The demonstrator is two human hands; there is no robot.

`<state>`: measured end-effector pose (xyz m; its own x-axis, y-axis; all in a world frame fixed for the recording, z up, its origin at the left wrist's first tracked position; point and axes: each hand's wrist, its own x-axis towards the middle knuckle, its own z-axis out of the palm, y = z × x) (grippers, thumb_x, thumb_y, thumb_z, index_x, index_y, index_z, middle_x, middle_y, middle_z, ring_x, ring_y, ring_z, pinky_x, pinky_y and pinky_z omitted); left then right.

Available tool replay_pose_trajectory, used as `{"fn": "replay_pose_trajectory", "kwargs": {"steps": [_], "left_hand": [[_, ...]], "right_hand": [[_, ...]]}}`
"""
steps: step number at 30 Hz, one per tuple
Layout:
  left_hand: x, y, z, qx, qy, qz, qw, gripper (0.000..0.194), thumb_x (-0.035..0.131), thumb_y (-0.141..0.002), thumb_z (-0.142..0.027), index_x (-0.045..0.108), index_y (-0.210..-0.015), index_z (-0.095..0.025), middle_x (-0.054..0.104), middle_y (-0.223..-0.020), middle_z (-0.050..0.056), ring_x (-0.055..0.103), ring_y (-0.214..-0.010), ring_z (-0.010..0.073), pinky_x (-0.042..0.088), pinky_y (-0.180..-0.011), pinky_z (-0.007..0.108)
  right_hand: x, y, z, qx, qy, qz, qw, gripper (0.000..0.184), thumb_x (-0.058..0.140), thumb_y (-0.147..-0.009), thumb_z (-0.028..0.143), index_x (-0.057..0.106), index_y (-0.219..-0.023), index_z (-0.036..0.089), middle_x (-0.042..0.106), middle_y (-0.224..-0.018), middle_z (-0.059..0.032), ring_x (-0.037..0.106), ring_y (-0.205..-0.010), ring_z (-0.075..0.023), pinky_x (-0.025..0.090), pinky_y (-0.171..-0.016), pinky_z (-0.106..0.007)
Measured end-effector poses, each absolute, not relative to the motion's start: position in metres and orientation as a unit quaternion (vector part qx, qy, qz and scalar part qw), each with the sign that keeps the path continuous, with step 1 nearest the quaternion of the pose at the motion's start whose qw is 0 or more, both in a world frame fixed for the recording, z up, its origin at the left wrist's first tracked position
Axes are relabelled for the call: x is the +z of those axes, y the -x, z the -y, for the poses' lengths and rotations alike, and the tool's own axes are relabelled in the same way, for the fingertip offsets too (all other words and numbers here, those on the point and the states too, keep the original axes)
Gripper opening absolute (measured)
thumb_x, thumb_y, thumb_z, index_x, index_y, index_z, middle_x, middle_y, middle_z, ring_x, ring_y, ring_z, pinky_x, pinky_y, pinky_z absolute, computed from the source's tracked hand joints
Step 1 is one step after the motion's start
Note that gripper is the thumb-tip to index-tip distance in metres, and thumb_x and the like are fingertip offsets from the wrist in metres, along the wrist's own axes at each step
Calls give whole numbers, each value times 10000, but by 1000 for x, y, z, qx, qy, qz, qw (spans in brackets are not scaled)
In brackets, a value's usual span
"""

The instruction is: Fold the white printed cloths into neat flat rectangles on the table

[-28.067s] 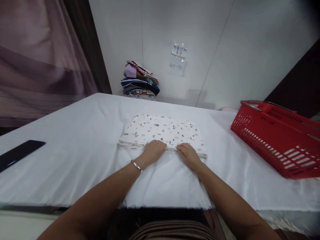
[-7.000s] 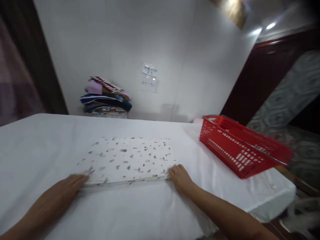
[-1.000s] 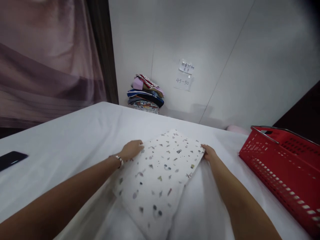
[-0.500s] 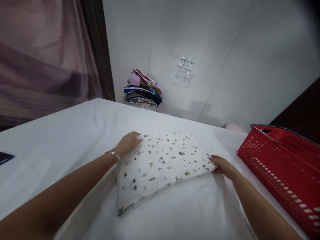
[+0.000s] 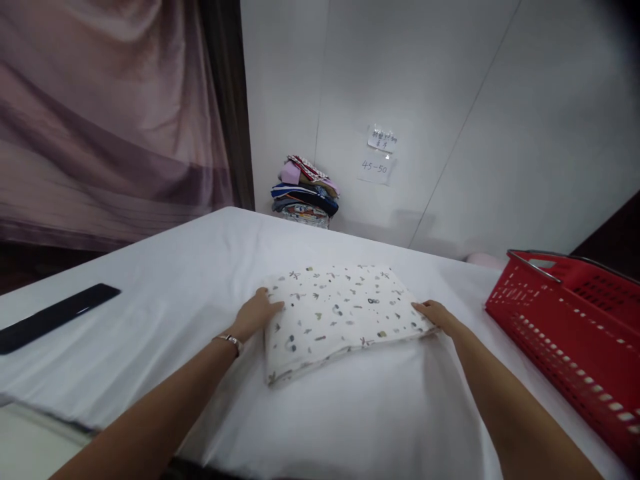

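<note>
A folded white cloth (image 5: 340, 313) printed with small scattered motifs lies on the white-covered table in front of me. My left hand (image 5: 257, 312) holds its left edge, with the thumb on top and the fingers partly hidden. A bracelet circles my left wrist. At the cloth's right edge, my right hand (image 5: 434, 315) is closed on the corner, and its lower fingers are hidden. The cloth's near edge shows several layers and slants down toward the left.
A red plastic basket (image 5: 565, 333) with a metal handle stands at right. A flat black object (image 5: 55, 317) lies at left. Folded clothes (image 5: 305, 193) are stacked against the wall beyond the table, near paper signs (image 5: 377, 167). A pinkish curtain (image 5: 110, 120) hangs at far left.
My left hand has slid nearer along the cloth's left edge. The cloth's near-left corner sits farther from me. The view has turned left, showing more of the black object.
</note>
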<state>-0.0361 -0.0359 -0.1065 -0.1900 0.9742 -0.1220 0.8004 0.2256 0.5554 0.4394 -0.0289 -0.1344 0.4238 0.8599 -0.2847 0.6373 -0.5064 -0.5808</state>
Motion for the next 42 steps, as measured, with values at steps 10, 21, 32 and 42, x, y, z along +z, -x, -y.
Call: {"fn": "replay_pose_trajectory", "kwargs": {"steps": [10, 21, 32, 42], "left_hand": [[-135, 47, 19, 257, -596, -718, 251, 808, 688, -685, -316, 286, -1354, -106, 497, -1292, 194, 527, -1127, 286, 436, -906, 331], [-135, 89, 12, 195, -637, -719, 199, 758, 590, -765, -468, 325, -1378, -110, 524, -1258, 179, 539, -1102, 304, 443, -894, 372], [-129, 22, 122, 275, -902, -330, 37, 205, 485, -875, -347, 627, -962, -227, 601, -1070, 49, 536, -990, 207, 445, -858, 371], [-152, 10, 113, 246, -925, -287, 48, 229, 421, -922, -273, 638, -972, -217, 612, -958, 48, 534, -892, 173, 439, -773, 330]], "right_hand": [[-133, -433, 67, 332, 823, 420, 191, 536, 615, -729, 545, 616, -1049, 116, 626, -1128, -159, 616, -905, -237, 470, -669, -278], [-143, -377, 150, 144, 825, 536, 103, 541, 458, -827, 573, 588, -1107, 128, 668, -939, -134, 610, -912, -241, 431, -746, -295], [-156, -328, 167, 2, 513, 830, 220, 323, 483, -885, 413, 591, -1143, 251, 605, -1108, -82, 536, -1035, -232, 441, -861, -389], [-158, -296, 166, -74, 441, 861, 243, 227, 446, -916, 224, 646, -1022, 212, 622, -974, -86, 533, -900, -199, 434, -770, -335]]}}
